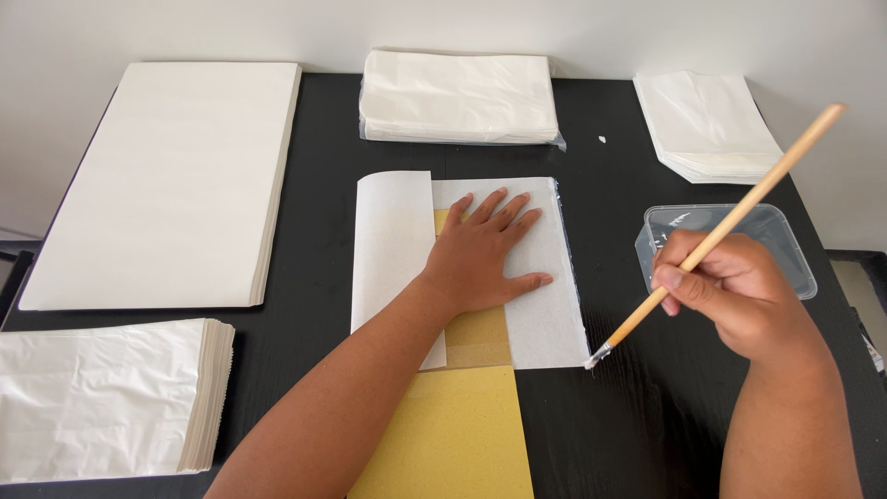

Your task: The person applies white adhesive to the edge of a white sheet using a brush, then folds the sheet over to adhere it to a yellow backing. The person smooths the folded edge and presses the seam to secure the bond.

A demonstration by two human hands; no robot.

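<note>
While the left hand [482, 254] lies flat, fingers spread, on the paper [540, 314], the right hand [730, 282] pinches a brush [721, 231].
Paper sits mid-desk [305, 360] over a yellow board [453, 434]; glue could smear the desk if the brush tip strays past the edge, or the paper might shift.

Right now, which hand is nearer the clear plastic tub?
Right. The right hand, holding the wooden brush, overlaps the clear plastic tub near edge. The left hand lies flat on the white paper sheet, well left of it.

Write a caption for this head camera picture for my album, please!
Left hand presses folded white paper flat while right hand holds a wooden brush at its edge.
</note>
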